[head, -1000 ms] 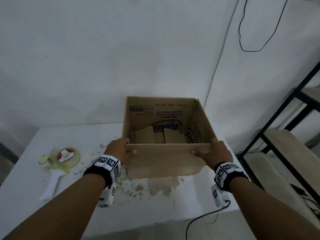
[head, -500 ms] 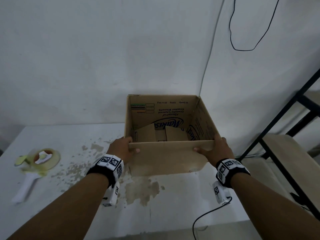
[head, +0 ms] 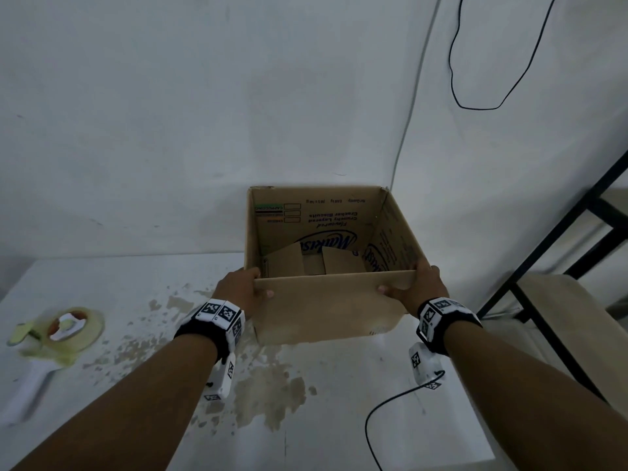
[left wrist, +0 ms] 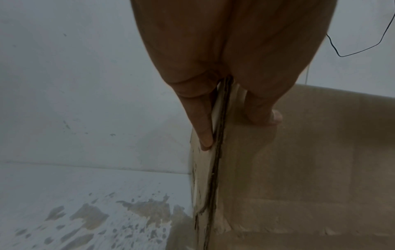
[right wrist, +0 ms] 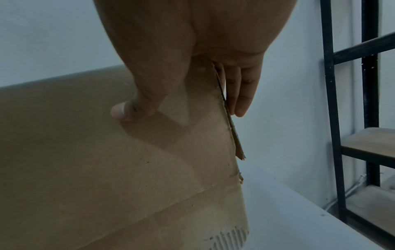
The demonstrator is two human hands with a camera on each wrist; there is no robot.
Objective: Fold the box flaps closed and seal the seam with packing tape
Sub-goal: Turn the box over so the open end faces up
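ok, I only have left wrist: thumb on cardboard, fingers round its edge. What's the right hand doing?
Observer: The right hand pinches the other end of the same near flap, thumb on the near face, fingers round the right edge.
Operator: Box shut yet?
Observer: No. The box is open on top, and the near flap stands upright.
Operator: Tape?
Observer: The tape dispenser lies on the table, off to the left of the left hand. Neither hand touches it.
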